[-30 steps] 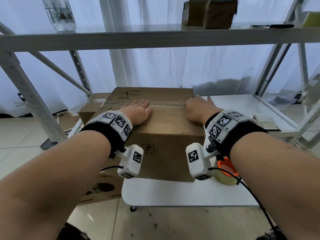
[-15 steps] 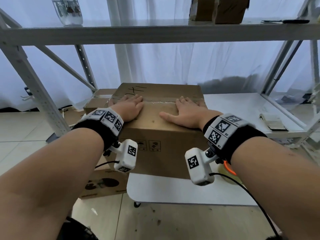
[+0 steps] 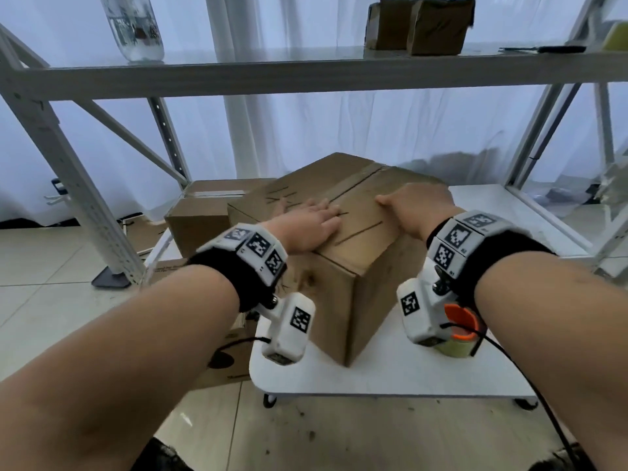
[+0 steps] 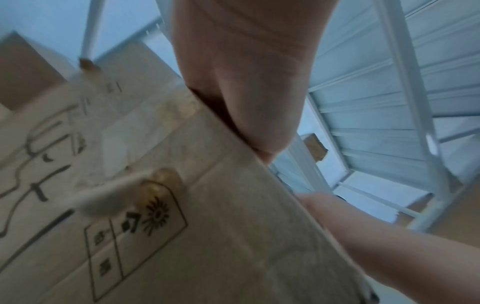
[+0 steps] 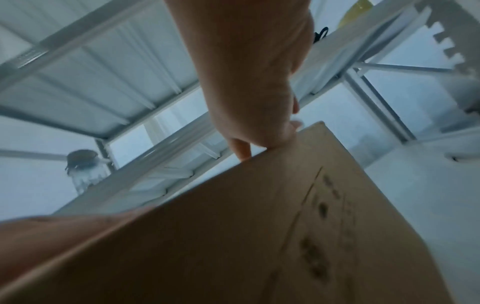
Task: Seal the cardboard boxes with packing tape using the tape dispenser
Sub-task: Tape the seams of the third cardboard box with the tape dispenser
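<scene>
A large cardboard box stands on the low white table, turned so one corner points at me. A strip of tape runs along its top seam. My left hand lies flat on the near left part of the top, fingers straight. My right hand lies flat on the right part of the top. The tape dispenser, orange with a yellowish roll, sits on the table under my right wrist, partly hidden. In the wrist views the left hand and right hand rest on the box's upper edge.
A second, smaller cardboard box stands behind the large one at the left. More flat cardboard lies on the floor by the table. A metal rack's shelf overhead carries two small boxes and a clear jar.
The big box has been rotated on the table so a corner now faces me. Both hands stayed flat on its top and turned with it.
</scene>
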Tool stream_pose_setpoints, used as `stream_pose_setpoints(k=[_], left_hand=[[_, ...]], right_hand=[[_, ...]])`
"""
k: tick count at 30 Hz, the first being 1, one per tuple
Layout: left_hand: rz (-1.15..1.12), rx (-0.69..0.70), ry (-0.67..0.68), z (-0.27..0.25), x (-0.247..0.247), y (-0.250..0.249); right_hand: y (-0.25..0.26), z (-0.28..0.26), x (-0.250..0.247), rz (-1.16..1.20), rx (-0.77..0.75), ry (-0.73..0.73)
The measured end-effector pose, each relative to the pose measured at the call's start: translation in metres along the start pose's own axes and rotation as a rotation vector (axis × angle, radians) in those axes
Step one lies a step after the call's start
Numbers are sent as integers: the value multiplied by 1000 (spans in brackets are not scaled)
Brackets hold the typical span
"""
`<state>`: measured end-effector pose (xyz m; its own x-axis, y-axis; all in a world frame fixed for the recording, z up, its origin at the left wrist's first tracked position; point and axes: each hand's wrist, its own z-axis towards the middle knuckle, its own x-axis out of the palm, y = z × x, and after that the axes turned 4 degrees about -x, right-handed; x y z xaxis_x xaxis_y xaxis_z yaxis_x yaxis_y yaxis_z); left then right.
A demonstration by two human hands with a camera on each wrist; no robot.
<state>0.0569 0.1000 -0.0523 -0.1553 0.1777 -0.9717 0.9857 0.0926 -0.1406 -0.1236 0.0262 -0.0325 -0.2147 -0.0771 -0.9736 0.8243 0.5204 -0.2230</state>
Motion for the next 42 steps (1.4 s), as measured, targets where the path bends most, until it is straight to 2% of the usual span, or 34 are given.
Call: stream_pose_setpoints(k=[2,4,7,9,14,16,19,23,29,34,38,42], left_hand=[[10,67,-10,2,5,-15],[-9,88,-33,8,0,-16],[10,57,-71,14,-9,-5],[40,57,-44,16,-7,2],[-33,129,-74,9,4,12],[-54,145,-99,3,5,19],[-70,158,-141,-3,9,29],[-51,160,-171,-4,13,32],[17,191,-255,-15,20,21],[46,265,-405,-10,33,-2],[4,300,-547,0,41,-25],[57,283,-668,14,51,-42]], right_hand=[[2,-2,3,212,15,-53],[16,-2,2,349,-38,-51],[37,-8,5,356,-17,97],[43,-14,9,313,14,189],[41,-14,3,315,-46,223],[47,-10,1,303,-133,153],[60,-12,-2,263,-281,-50],[58,-16,-5,221,-380,-100],[38,-22,-1,147,-348,-180],[9,-27,17,143,-275,-220],[-10,-33,31,230,-210,-246],[-22,-31,42,347,-158,-319]])
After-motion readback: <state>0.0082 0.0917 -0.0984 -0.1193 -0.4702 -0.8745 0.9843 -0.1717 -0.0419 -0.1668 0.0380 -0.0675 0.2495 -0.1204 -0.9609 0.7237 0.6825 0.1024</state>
